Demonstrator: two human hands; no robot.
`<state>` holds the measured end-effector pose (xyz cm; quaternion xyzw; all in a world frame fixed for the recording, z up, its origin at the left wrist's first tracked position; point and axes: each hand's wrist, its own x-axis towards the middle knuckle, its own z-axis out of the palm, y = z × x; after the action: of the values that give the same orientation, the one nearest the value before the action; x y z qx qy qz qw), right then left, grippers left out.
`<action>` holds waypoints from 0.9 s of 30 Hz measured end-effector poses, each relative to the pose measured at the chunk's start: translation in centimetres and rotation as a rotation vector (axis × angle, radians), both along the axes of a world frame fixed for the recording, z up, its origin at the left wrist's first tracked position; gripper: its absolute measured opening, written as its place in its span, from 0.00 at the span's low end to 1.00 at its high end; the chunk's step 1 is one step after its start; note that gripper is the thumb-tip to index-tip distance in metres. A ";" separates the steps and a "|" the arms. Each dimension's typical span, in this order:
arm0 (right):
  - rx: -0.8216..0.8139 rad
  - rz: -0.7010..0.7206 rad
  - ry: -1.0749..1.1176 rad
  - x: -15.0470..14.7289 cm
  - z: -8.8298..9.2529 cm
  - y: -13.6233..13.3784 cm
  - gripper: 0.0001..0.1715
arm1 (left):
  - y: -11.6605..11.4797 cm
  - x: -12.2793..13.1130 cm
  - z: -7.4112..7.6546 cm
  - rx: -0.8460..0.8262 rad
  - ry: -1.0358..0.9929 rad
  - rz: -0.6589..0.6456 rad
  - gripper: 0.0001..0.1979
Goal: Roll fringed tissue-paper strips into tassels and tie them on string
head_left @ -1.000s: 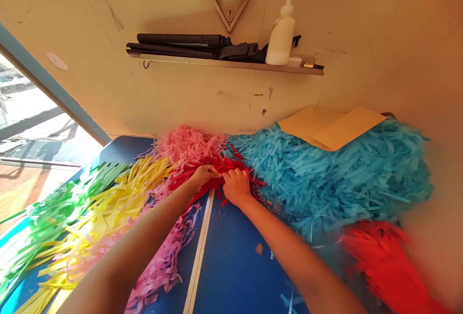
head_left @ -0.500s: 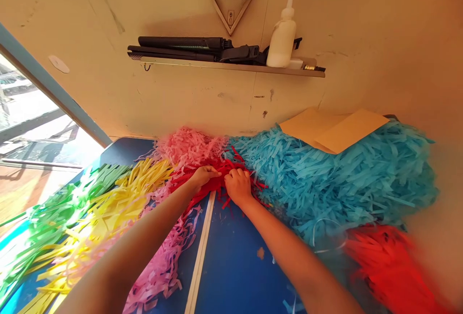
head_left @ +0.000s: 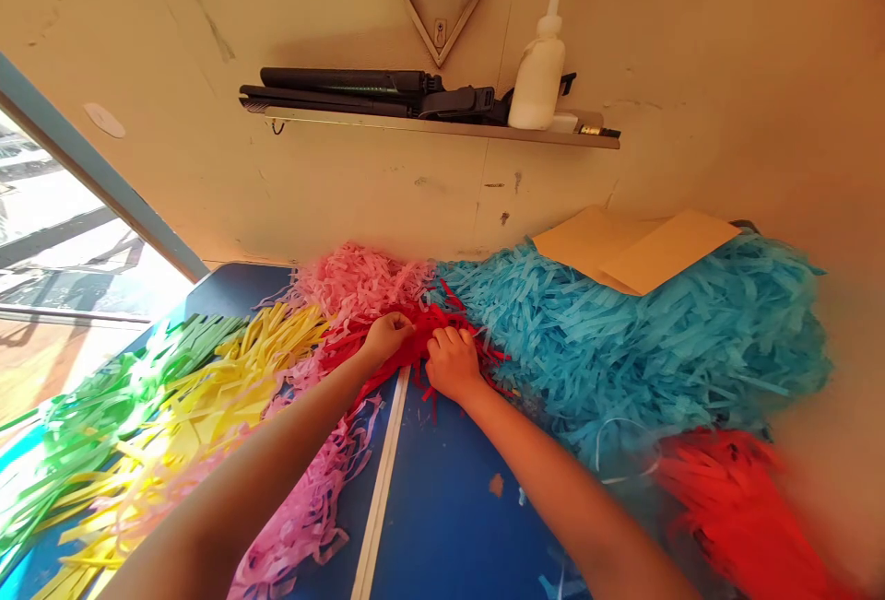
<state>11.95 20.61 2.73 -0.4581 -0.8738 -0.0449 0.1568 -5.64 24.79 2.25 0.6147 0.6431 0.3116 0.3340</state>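
Observation:
Both hands work at a pile of red paper strips [head_left: 421,319] at the back middle of the blue table [head_left: 463,489]. My left hand [head_left: 390,335] is closed in a pinch at the front left of the strips; what its fingertips hold is too small to make out. Just to its right, my right hand [head_left: 453,358] has its fingers curled down onto red strips. A small gap separates the two hands. Light pink shredded paper [head_left: 363,276] lies behind them, and a large blue heap [head_left: 643,342] spreads to the right.
Yellow strips [head_left: 228,388], green strips [head_left: 131,406] and darker pink strips [head_left: 311,508] cover the left side. Orange paper [head_left: 632,245] rests on the blue heap. Another red bundle [head_left: 747,508] is at the lower right. A wall shelf [head_left: 415,123] holds a white bottle [head_left: 537,75] and black tools.
Both hands have shifted very slightly, still over the red strips. A red strip now hangs down below my right hand's fingers. The view has moved a little.

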 end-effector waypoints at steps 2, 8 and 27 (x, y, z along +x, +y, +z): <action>-0.017 0.049 -0.016 -0.7 0.1 -0.4 0.17 | -0.4 0.6 0.7 0.079 0.130 0.022 0.09; -0.103 0.063 -0.051 -2.2 -0.2 -1.3 0.26 | -2.8 1.9 1.8 0.224 0.484 0.021 0.13; -0.159 -0.046 0.005 -2.0 -0.3 -1.9 0.29 | 0.6 -5.8 19.7 0.556 1.086 0.181 0.16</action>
<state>9.94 18.75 2.39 -0.4891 -0.8635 0.0221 0.1211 -11.45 25.38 21.90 0.6927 0.6655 0.1373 -0.2416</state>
